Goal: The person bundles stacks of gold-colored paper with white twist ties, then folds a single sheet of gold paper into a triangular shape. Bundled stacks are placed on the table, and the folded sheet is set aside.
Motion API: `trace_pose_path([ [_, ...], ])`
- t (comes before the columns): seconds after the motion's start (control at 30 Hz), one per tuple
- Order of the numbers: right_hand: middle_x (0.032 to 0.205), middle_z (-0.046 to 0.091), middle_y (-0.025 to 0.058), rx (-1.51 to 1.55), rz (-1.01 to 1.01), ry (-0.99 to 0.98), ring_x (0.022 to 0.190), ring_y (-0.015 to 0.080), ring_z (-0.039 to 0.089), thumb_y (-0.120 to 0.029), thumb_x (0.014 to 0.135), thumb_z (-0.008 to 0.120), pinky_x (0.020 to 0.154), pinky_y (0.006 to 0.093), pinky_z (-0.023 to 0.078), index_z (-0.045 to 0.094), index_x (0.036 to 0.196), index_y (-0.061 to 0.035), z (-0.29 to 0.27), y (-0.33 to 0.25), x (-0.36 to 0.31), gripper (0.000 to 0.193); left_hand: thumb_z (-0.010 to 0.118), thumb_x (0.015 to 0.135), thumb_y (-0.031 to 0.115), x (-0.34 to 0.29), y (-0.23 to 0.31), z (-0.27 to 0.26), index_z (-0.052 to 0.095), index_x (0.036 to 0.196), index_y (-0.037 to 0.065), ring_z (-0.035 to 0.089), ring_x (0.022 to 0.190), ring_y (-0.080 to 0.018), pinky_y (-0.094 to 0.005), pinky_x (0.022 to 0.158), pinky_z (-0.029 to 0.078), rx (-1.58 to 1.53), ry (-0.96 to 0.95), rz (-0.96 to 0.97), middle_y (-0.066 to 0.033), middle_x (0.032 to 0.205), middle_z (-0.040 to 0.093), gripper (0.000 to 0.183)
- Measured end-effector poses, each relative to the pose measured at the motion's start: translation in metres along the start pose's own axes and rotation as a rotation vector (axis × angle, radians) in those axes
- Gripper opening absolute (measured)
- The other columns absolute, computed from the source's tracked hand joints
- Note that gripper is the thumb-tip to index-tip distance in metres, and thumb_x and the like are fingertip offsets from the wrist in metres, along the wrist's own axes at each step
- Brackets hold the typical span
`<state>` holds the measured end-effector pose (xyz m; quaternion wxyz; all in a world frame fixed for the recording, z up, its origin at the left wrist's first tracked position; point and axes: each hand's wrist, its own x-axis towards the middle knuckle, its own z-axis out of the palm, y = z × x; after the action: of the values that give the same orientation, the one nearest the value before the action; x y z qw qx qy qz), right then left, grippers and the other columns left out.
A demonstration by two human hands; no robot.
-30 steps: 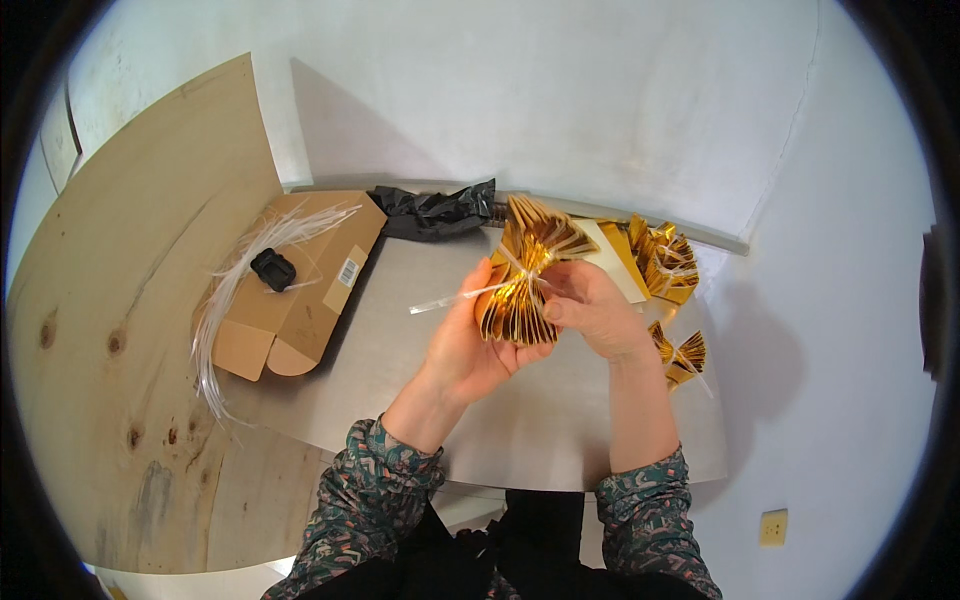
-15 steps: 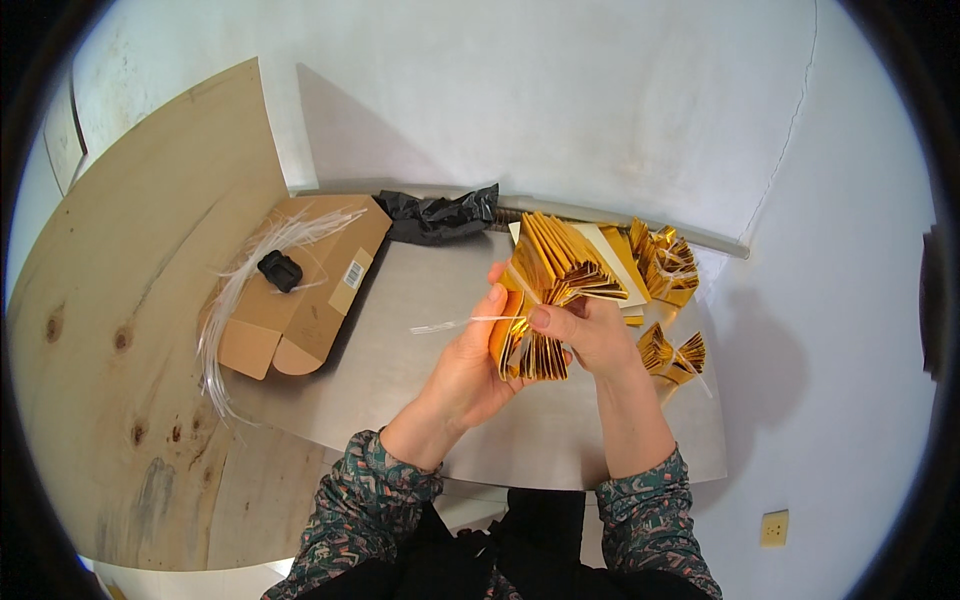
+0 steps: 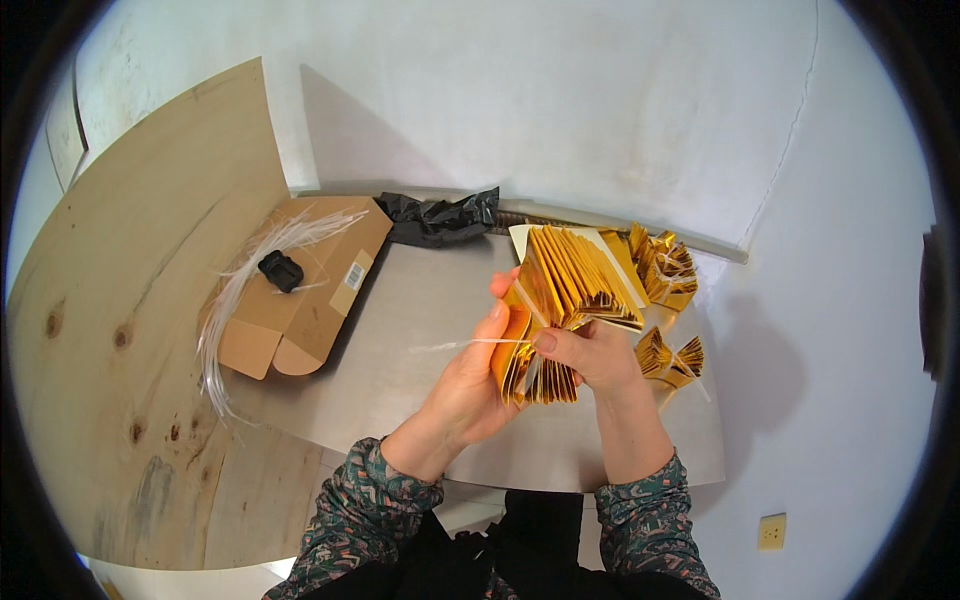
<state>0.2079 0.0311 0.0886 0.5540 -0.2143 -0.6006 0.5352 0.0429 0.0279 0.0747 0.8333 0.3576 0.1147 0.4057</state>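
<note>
A thick bundle of folded gold foil paper is held above the metal table, pinched in at its waist with its pleats fanning out at both ends. My left hand is closed around the bundle's left side, fingertips showing behind it. From the right, my right hand grips the waist, its thumb pressed on a thin clear plastic strip. The strip's loose end sticks out to the left across my left hand. Whether the strip goes fully round the bundle is hidden by my fingers.
On the right lie tied gold bundles and a gold-and-cream paper stack. A cardboard box at left bears clear strips and a small black object. Behind are a crumpled black bag and the wall.
Both hands have shifted the bundle slightly down and to the right, and its upper pleats now tilt more toward me. My grip stays on it, with the right thumb still on the strip.
</note>
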Motion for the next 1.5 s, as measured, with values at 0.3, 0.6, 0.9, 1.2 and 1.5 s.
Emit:
trace_pose_path([
  [0.3, 0.139, 0.062, 0.0189, 0.001, -0.133, -0.014, 0.143, 0.0345, 0.05, -0.03, 0.078, 0.092, 0.118, 0.047, 0.043, 0.043, 0.153, 0.0006, 0.008, -0.006, 0.0, 0.095, 0.035, 0.107, 0.066, -0.02, -0.001, -0.005, 0.024, 0.163, 0.013, 0.056, 0.136, -0.0344, -0.0523, 0.111, 0.051, 0.011, -0.17, -0.007, -0.0163, 0.154, 0.047, 0.077],
  [0.6, 0.144, 0.059, 0.0136, 0.062, -0.218, -0.1, 0.147, 0.031, 0.045, -0.028, 0.08, 0.091, 0.122, 0.0481, 0.038, 0.037, 0.158, -0.007, 0.011, 0.002, -0.001, 0.097, 0.045, 0.107, 0.061, -0.029, -0.01, -0.008, 0.029, 0.161, 0.012, 0.058, 0.133, -0.0318, -0.0518, 0.11, 0.051, 0.065, -0.208, 0.006, -0.0151, 0.151, 0.051, 0.076],
  [0.9, 0.131, 0.069, 0.0161, 0.036, -0.185, 0.075, 0.14, 0.0338, 0.055, -0.044, 0.076, 0.092, 0.131, 0.0547, 0.015, 0.055, 0.143, -0.0004, 0.017, -0.001, -0.006, 0.088, 0.052, 0.104, 0.061, -0.026, -0.008, -0.012, 0.033, 0.16, 0.011, 0.061, 0.13, -0.031, -0.05, 0.108, 0.053, 0.003, -0.224, -0.028, -0.0141, 0.148, 0.054, 0.077],
  [1.2, 0.144, 0.061, 0.0129, 0.022, -0.221, -0.068, 0.141, 0.0259, 0.053, -0.029, 0.085, 0.086, 0.118, 0.0447, 0.042, 0.042, 0.156, -0.0064, 0.013, -0.002, -0.004, 0.086, 0.058, 0.104, 0.054, -0.025, -0.011, -0.012, 0.031, 0.161, 0.011, 0.06, 0.132, -0.0293, -0.0503, 0.109, 0.053, -0.019, -0.195, 0.006, -0.0133, 0.15, 0.053, 0.076],
  [1.5, 0.145, 0.058, 0.0133, -0.028, -0.384, -0.17, 0.141, 0.0306, 0.052, -0.04, 0.077, 0.094, 0.124, 0.0513, 0.032, 0.045, 0.153, -0.0048, 0.011, 0.003, 0.002, 0.097, 0.066, 0.102, 0.046, -0.026, -0.008, -0.017, 0.037, 0.157, 0.005, 0.059, 0.132, -0.0259, -0.0448, 0.112, 0.049, -0.071, -0.246, -0.018, -0.0122, 0.149, 0.055, 0.074],
])
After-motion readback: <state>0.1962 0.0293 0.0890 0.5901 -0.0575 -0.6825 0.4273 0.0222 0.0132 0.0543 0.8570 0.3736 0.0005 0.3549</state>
